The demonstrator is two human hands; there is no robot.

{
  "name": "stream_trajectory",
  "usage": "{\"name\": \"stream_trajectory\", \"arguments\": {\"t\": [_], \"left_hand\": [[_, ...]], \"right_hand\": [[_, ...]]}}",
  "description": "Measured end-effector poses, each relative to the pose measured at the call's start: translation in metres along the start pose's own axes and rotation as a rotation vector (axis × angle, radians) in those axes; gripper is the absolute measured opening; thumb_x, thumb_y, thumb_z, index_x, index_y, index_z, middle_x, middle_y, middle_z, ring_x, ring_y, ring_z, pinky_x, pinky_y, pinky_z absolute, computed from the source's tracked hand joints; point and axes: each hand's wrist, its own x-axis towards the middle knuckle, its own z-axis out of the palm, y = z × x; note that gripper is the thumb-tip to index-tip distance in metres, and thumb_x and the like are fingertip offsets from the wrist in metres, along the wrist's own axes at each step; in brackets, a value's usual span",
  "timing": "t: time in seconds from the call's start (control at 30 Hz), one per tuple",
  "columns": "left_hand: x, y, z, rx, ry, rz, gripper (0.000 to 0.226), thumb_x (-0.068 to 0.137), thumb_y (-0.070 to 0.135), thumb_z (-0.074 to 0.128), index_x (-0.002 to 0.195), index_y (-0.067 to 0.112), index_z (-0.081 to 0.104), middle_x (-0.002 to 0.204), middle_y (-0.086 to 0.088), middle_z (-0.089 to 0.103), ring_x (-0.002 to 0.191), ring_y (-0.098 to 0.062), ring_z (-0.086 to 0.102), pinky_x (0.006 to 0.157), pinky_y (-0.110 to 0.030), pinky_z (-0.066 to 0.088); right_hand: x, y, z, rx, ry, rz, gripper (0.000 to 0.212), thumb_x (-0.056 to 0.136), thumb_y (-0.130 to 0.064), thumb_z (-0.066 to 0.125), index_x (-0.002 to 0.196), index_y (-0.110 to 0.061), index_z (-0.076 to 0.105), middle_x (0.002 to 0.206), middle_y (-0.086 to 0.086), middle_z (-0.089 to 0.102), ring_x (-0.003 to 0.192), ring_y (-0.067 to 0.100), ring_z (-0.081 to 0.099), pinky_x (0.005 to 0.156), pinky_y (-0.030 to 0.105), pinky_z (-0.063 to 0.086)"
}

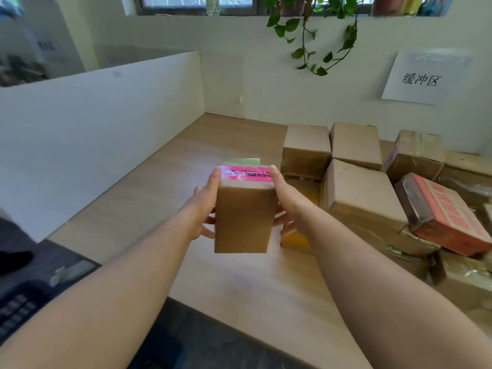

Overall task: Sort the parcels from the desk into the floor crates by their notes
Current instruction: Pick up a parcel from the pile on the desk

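I hold a small brown cardboard parcel [243,217] above the wooden desk [165,182], near the middle of the view. A pink printed label covers its far end, and a green note [246,161] sticks up behind that. My left hand [206,206] grips the parcel's left side with the thumb up at the pink label. My right hand [286,201] grips the right side the same way, fingers curled underneath. Several more cardboard parcels [359,187] lie piled on the desk's right half. A dark floor crate [18,307] shows at the lower left.
A white partition [93,134] walls the desk's left side. A red-and-white printed box [447,214] lies tilted on the pile at right. A paper sign [423,78] hangs on the back wall under a trailing plant [314,30]. Dark floor lies beyond the desk's near edge.
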Motion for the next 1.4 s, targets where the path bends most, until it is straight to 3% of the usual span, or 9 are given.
{"name": "stream_trajectory", "arguments": {"t": [0.27, 0.37, 0.43, 0.57, 0.67, 1.03, 1.2, 1.33, 1.4], "left_hand": [[-0.049, -0.038, -0.054, 0.013, 0.137, 0.003, 0.041, 0.098, 0.058, 0.033, 0.117, 0.025, 0.049, 0.101, -0.009, 0.058, 0.105, -0.027, 0.054, 0.093, -0.044, 0.044], [-0.064, -0.050, -0.077, -0.017, 0.175, 0.039, 0.034, 0.101, 0.050, 0.032, 0.105, 0.024, 0.054, 0.100, -0.008, 0.060, 0.099, -0.023, 0.056, 0.083, -0.036, 0.045], [-0.073, -0.057, -0.094, -0.037, 0.222, 0.047, 0.031, 0.102, 0.044, 0.034, 0.101, 0.021, 0.055, 0.097, -0.008, 0.060, 0.092, -0.020, 0.056, 0.073, -0.032, 0.044], [-0.081, -0.075, -0.133, -0.044, 0.304, 0.050, 0.029, 0.100, 0.032, 0.036, 0.123, 0.017, 0.048, 0.098, -0.010, 0.058, 0.089, -0.025, 0.057, 0.089, -0.047, 0.051], [-0.092, -0.087, -0.165, -0.022, 0.280, 0.025, 0.049, 0.098, 0.026, 0.033, 0.144, 0.041, 0.026, 0.108, -0.008, 0.059, 0.084, -0.024, 0.058, 0.080, -0.047, 0.055], [-0.146, -0.156, -0.306, -0.134, 0.411, -0.047, 0.029, 0.098, 0.024, 0.033, 0.127, 0.025, 0.038, 0.094, -0.006, 0.055, 0.086, -0.022, 0.057, 0.071, -0.043, 0.051], [-0.164, -0.193, -0.361, -0.238, 0.494, -0.079, 0.029, 0.101, 0.045, 0.033, 0.111, 0.019, 0.041, 0.096, -0.003, 0.056, 0.087, -0.016, 0.060, 0.080, -0.046, 0.053], [-0.168, -0.222, -0.398, -0.336, 0.630, -0.068, 0.035, 0.102, 0.047, 0.033, 0.086, 0.017, 0.042, 0.079, 0.000, 0.056, 0.071, -0.015, 0.058, 0.078, -0.043, 0.053], [-0.170, -0.236, -0.417, -0.317, 0.662, -0.060, 0.025, 0.099, 0.039, 0.045, 0.087, 0.017, 0.044, 0.082, -0.001, 0.057, 0.073, -0.017, 0.059, 0.079, -0.046, 0.054]], "right_hand": [[-0.007, -0.003, 0.060, -0.133, -0.135, -0.193, 0.042, 0.098, -0.048, 0.040, 0.112, -0.012, 0.056, 0.112, 0.013, 0.062, 0.094, 0.025, 0.061, 0.075, 0.036, 0.054], [-0.012, -0.008, 0.087, -0.121, -0.223, -0.252, 0.027, 0.099, -0.036, 0.045, 0.096, -0.013, 0.058, 0.088, 0.008, 0.057, 0.081, 0.024, 0.057, 0.069, 0.035, 0.051], [-0.014, -0.012, 0.106, -0.175, -0.271, -0.297, 0.019, 0.098, -0.028, 0.047, 0.106, -0.013, 0.054, 0.087, 0.006, 0.056, 0.078, 0.024, 0.059, 0.074, 0.039, 0.055], [-0.026, -0.020, 0.140, -0.253, -0.381, -0.338, 0.055, 0.098, -0.023, 0.051, 0.144, -0.026, 0.023, 0.110, 0.011, 0.056, 0.091, 0.031, 0.065, 0.061, 0.039, 0.060], [-0.037, -0.030, 0.167, -0.315, -0.478, -0.369, 0.068, 0.099, -0.020, 0.051, 0.151, -0.034, 0.009, 0.106, 0.011, 0.056, 0.084, 0.030, 0.065, 0.064, 0.042, 0.061], [-0.087, -0.045, 0.329, -0.388, -0.701, -0.346, 0.047, 0.090, 0.013, 0.050, 0.123, -0.018, 0.036, 0.094, 0.010, 0.061, 0.069, 0.022, 0.065, 0.062, 0.041, 0.059], [-0.106, -0.050, 0.404, -0.257, -0.756, -0.372, 0.006, 0.097, -0.018, 0.051, 0.099, -0.014, 0.048, 0.099, 0.012, 0.067, 0.077, 0.020, 0.067, 0.057, 0.028, 0.055], [-0.118, -0.055, 0.463, -0.425, -0.682, -0.486, 0.032, 0.093, -0.042, 0.059, 0.104, -0.013, 0.054, 0.099, 0.005, 0.070, 0.081, 0.019, 0.072, 0.074, 0.040, 0.060], [-0.126, -0.056, 0.483, -0.498, -0.656, -0.573, 0.025, 0.089, -0.032, 0.067, 0.098, -0.015, 0.051, 0.095, -0.002, 0.065, 0.075, 0.011, 0.067, 0.063, 0.026, 0.055]]}}
